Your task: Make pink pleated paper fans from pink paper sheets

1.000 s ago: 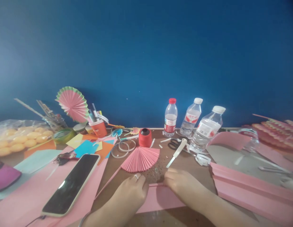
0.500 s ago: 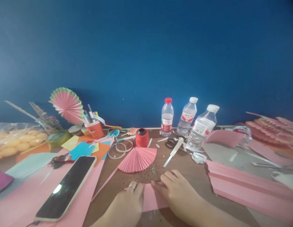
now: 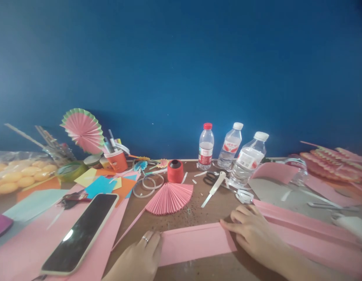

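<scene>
A folded strip of pink paper (image 3: 195,244) lies on the wooden table in front of me, with a crease along its far edge. At its left end my left hand (image 3: 144,249), wearing a ring, is closed, its fingers pressed together on the paper. My right hand (image 3: 251,232) is closed at the far right corner, index fingertip on the fold and the other fingers curled. The thumbs are mostly hidden. Just beyond the strip sits a pleated pink paper fan (image 3: 170,198), spread open, a red round object (image 3: 175,171) with a dark top behind it.
A smartphone (image 3: 81,234) rests on pink sheets at left. Scissors (image 3: 210,178), a white utility knife (image 3: 214,187) and three bottles (image 3: 206,150) stand or lie beyond my right hand. More creased pink paper (image 3: 312,234) is at right. An orange cup (image 3: 117,160) holds pens.
My hands have moved apart along the pink strip, the right one rightward to the far corner and the left one slightly left. More of the strip now shows between them.
</scene>
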Action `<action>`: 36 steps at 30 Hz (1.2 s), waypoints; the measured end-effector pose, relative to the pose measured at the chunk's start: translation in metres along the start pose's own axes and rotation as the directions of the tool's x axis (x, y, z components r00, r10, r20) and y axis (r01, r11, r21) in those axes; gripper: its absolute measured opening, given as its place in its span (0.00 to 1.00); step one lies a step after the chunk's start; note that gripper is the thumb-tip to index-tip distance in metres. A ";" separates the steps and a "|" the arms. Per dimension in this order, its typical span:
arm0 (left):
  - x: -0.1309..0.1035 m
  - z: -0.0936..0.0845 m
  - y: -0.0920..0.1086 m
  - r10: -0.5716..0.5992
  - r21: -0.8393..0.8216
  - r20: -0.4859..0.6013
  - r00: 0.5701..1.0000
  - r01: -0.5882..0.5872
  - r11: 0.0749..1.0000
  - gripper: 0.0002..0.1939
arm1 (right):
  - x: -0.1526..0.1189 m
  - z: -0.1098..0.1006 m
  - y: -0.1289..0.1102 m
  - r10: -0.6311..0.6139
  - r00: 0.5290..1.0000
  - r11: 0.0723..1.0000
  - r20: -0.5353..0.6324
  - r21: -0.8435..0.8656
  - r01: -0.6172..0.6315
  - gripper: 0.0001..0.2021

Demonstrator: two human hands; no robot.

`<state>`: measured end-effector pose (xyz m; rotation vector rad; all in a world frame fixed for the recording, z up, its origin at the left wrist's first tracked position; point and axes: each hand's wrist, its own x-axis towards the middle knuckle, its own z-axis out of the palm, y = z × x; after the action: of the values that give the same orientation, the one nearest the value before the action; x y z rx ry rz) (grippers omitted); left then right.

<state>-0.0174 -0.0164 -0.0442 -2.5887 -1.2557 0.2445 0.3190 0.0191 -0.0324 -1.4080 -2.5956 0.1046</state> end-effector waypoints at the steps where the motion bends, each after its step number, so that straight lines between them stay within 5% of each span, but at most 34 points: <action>1: 0.005 -0.006 -0.001 -0.005 -0.050 0.040 0.999 0.007 0.999 0.27 | 0.002 -0.002 -0.002 0.010 1.000 1.000 -0.002 0.003 -0.010 0.18; 4: 0.027 -0.024 -0.006 0.048 -0.196 0.109 0.993 -0.026 0.980 0.14 | 0.019 -0.005 -0.016 0.015 1.000 1.000 -0.017 -0.022 -0.016 0.06; 6: 0.044 -0.032 -0.011 -0.026 -0.294 0.069 0.997 0.045 0.955 0.14 | 0.037 -0.003 -0.030 -0.012 1.000 0.999 -0.012 -0.030 0.012 0.12; 9: 0.061 -0.036 -0.019 -0.084 -0.443 0.122 0.989 0.130 0.887 0.12 | 0.060 0.006 -0.046 -0.016 0.998 0.990 0.053 0.142 0.008 0.08; 14: 0.064 -0.034 -0.021 -0.146 -0.668 0.180 0.973 0.230 0.708 0.04 | 0.069 0.017 -0.047 0.124 0.984 0.901 0.125 0.401 -0.165 0.04; 19: 0.065 -0.033 -0.016 -0.131 -0.709 0.200 0.971 0.236 0.665 0.06 | 0.065 0.012 -0.046 0.167 0.973 0.873 0.157 0.436 -0.220 0.03; 31: 0.062 -0.045 -0.012 -0.126 -0.641 0.122 0.984 0.175 0.748 0.13 | 0.069 0.005 -0.058 0.064 0.984 0.950 0.164 0.293 -0.110 0.06; 36: 0.060 -0.032 -0.008 -0.130 -0.487 0.043 0.991 0.135 0.863 0.14 | 0.065 0.015 -0.051 -0.065 0.984 0.968 0.164 0.251 0.022 0.09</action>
<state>0.0218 0.0308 -0.0138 -2.8866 -1.6746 -0.1103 0.2401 0.0458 -0.0310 -1.3032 -2.6307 0.5482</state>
